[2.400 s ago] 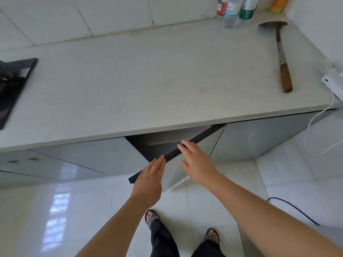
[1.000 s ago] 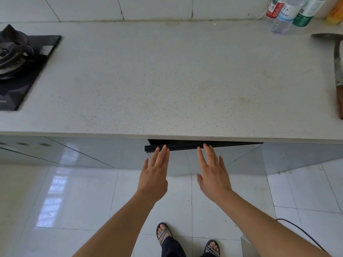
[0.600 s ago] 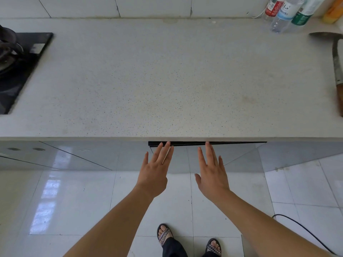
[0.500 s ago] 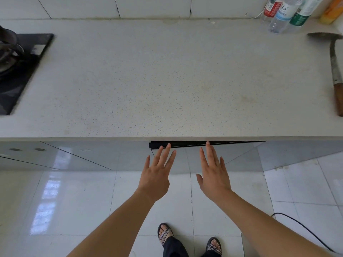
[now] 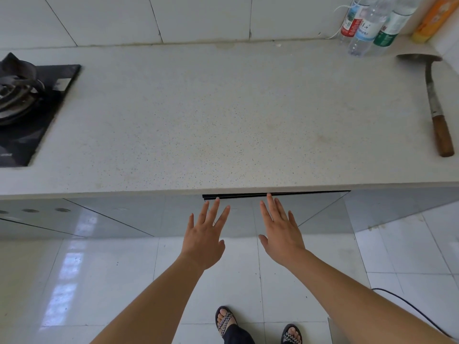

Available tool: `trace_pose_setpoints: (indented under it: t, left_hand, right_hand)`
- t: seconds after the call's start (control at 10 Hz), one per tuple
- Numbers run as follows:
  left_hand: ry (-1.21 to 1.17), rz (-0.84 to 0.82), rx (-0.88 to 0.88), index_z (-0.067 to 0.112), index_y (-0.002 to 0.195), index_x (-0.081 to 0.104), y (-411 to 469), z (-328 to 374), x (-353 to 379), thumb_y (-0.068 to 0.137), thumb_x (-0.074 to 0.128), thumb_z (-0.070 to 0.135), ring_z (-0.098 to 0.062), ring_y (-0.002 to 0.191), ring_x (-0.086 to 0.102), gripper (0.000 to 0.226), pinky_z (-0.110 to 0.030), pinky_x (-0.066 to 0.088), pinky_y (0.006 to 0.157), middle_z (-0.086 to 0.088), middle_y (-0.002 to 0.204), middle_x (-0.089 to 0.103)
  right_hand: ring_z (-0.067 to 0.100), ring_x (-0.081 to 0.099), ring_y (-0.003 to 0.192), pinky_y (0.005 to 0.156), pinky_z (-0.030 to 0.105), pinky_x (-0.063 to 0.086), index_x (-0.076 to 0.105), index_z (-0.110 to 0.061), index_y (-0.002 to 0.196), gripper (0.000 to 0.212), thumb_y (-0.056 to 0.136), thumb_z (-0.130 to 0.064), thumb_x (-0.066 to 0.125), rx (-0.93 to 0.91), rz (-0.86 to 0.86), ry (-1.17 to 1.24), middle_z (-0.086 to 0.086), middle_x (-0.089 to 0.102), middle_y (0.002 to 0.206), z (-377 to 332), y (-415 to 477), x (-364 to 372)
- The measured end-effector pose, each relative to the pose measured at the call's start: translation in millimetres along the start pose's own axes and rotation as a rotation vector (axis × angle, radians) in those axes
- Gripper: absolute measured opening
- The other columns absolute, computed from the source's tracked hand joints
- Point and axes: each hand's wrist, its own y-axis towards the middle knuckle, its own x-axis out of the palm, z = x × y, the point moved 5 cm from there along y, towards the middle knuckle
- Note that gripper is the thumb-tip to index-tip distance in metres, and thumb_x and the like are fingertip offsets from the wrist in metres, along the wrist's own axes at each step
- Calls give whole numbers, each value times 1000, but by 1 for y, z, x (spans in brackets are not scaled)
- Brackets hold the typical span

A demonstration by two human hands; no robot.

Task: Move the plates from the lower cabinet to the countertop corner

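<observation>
Under the table (image 5: 223, 125) front edge, the lower cabinet door (image 5: 244, 219) sits almost flush, with only a thin dark slit and its black top rail (image 5: 298, 194) showing. No plates in view, so they're likely behind that door; can't confirm. Left hand (image 5: 203, 240) and right hand (image 5: 282, 238) are both flat, fingers straight and spread, holding nothing, fingertips up at the rail. Can't tell for sure whether they touch the door face. Far-right table corner carries bottles (image 5: 367, 26), with a wood-handled cleaver (image 5: 434, 105) lying near it. Judgement: nothing moved yet, so the door has to open first. Better to hook fingertips over the rail than palm the glossy face, pull evenly with both hands and leave swing room. Pick a drop spot in the corner clear of the blade.
</observation>
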Motion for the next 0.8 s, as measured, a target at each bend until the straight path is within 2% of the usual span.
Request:
trace_pose_setpoints:
  t: [0.1,0.2,0.4,0.6,0.8]
  left_hand:
    - [3,-16,6,30,143,-22,-5,-3,-2,95,36,40,-24,142,-22,77,-47,-1,116,3,146,-37]
    - [1,-13,10,29,145,-19,-14,-3,-16,95,36,42,-24,143,-20,75,-46,1,116,1,153,-29]
    - [-58,59,-3,26,148,-10,-35,-1,-69,95,36,42,-21,145,-12,71,-45,4,117,1,158,-14]
    - [-83,205,-16,25,149,3,-61,7,-130,94,34,48,-20,146,2,67,-48,7,117,2,158,6]
    - [-26,418,-31,28,148,9,-83,32,-200,91,31,55,-18,146,8,66,-47,10,116,4,157,12]
  right_hand:
    - [23,-14,145,118,43,6,-13,-14,147,79,96,-33,44,10,-13,22,0,-39,145,-4,-4,0]
    - [23,-10,146,118,42,9,-10,-13,148,77,96,-34,43,20,-35,39,3,-28,154,-9,-13,-11]
    - [21,2,146,116,36,23,2,-13,149,71,96,-36,42,10,30,134,6,-9,159,-17,-37,-65]
    - [20,8,145,115,35,23,12,-13,148,65,96,-39,41,-62,116,185,5,5,158,-16,-66,-133]
    - [17,11,145,113,31,22,15,-13,148,65,96,-42,40,-148,274,153,3,9,158,-4,-87,-209]
